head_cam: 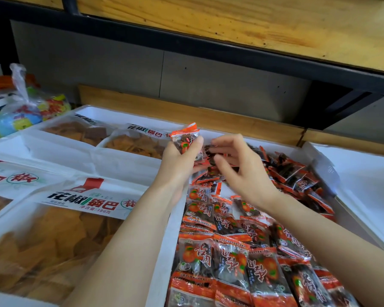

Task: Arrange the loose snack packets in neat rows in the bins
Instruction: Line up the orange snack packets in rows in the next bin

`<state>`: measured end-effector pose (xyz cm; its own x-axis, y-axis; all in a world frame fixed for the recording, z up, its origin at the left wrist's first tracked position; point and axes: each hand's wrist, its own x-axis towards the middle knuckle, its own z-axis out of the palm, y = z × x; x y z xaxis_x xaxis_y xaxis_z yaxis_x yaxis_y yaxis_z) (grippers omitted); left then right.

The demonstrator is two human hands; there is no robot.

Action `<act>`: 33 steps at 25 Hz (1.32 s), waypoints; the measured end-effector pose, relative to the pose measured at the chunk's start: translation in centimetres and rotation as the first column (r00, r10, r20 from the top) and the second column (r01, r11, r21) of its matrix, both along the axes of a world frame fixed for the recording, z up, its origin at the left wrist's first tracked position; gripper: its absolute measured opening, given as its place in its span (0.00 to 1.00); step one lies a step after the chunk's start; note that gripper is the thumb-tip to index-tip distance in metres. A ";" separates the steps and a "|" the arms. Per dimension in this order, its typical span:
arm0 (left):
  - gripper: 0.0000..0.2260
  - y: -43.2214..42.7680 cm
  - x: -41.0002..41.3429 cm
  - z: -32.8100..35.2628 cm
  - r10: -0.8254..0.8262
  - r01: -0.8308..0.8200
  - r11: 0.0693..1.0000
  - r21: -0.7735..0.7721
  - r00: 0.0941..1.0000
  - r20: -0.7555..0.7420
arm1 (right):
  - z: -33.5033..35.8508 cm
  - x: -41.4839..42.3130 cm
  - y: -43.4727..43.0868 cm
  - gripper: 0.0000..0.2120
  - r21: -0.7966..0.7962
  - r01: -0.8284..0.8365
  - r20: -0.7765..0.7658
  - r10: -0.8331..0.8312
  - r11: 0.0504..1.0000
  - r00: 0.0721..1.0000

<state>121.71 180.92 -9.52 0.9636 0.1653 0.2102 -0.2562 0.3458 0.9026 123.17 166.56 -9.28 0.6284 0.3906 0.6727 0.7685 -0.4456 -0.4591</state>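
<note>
**A slippery stack over a sliding heap**

My left hand (pixel 180 156) grips a small upright stack of glossy orange-and-clear plastic snack packets (pixel 186 138). Fingers and thumb are curled round it, above the far left corner of the white foam bin (pixel 164 251). My right hand (pixel 242 173) hangs over the loose heap of packets (pixel 297 176) at the bin's far end, fingers bent down towards it. The blur there is heavy, so I cannot tell whether they pinch a packet or only brush the film.

The risks, as I judge them, come mostly from the material. The film is slick and the packets are flat little pillows with crimped ends, so the stack could fan out and slip from my grip if I add more. Digging into the heap could send packets sliding onto the flat rows of packets (pixel 231 262) nearest me, which overlap like tiles and would shift easily. The bin wall looks soft and low, so a packet flicked sideways might land among the big clear bags of golden crisps (pixel 53 240) in the next bin.
</note>
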 end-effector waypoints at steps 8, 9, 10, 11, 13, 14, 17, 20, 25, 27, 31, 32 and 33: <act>0.13 1.8 0.5 0.4 0.143 -0.143 0.990 -0.018 0.990 0.000 | -3.5 9.0 0.8 0.24 -0.350 0.299 -0.400 -0.430 0.888 0.809; 0.14 1.8 0.6 0.3 0.149 -0.149 0.989 -0.009 0.989 -0.002 | -3.9 9.4 1.3 0.23 -0.340 0.330 -0.389 -0.452 0.881 0.803; 0.14 1.8 0.8 0.2 0.148 -0.148 0.989 -0.005 0.989 0.000 | -4.2 9.9 1.8 0.21 -0.334 0.366 -0.361 -0.477 0.868 0.801; 0.14 1.7 0.9 0.2 0.146 -0.146 0.989 -0.001 0.989 0.004 | -4.4 10.2 2.3 0.18 -0.344 0.395 -0.324 -0.503 0.852 0.801; 0.11 1.7 1.1 0.1 0.137 -0.137 0.990 0.010 0.991 0.007 | -4.2 10.6 3.3 0.11 -0.365 0.426 -0.300 -0.538 0.828 0.788; 0.09 1.7 1.2 0.1 0.132 -0.132 0.991 0.009 0.991 -0.001 | -3.9 10.5 3.7 0.09 -0.362 0.431 -0.311 -0.543 0.827 0.780; 0.13 1.9 1.4 -0.2 0.144 -0.145 0.989 -0.004 0.987 -0.070 | -2.5 9.1 4.0 0.10 -0.313 0.446 -0.318 -0.535 0.838 0.783; 0.20 1.6 1.5 -0.4 0.145 -0.142 0.989 0.027 0.976 -0.163 | -0.6 6.3 3.4 0.12 -0.207 0.467 -0.237 -0.507 0.860 0.829; 0.22 0.4 1.3 -0.7 0.115 -0.114 0.993 0.018 0.968 -0.222 | 0.9 -0.3 2.3 0.13 -0.071 0.313 -0.041 -0.316 0.947 0.948; 0.22 -0.1 1.1 -0.5 0.113 -0.109 0.994 0.030 0.969 -0.222 | 0.6 -1.8 2.1 0.13 -0.119 0.258 0.013 -0.259 0.959 0.966; 0.21 -1.4 0.0 -0.4 -0.023 0.019 1.000 -0.019 0.977 -0.214 | 0.2 -2.8 1.2 0.09 -0.058 0.230 0.057 -0.227 0.971 0.972; 0.21 -1.6 -0.3 -0.5 -0.072 0.068 0.997 -0.026 0.976 -0.204 | 0.3 -3.0 1.0 0.08 -0.032 0.220 0.052 -0.218 0.975 0.974; 0.23 -1.8 -0.6 -0.6 -0.112 0.109 0.994 -0.025 0.974 -0.199 | 0.3 -3.2 0.7 0.08 -0.002 0.199 0.011 -0.199 0.980 0.980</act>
<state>121.14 179.13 -10.09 0.9983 0.0573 0.0103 -0.0311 0.3749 0.9265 120.00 167.28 -8.99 0.6867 0.2603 0.6788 0.6692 -0.5912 -0.4503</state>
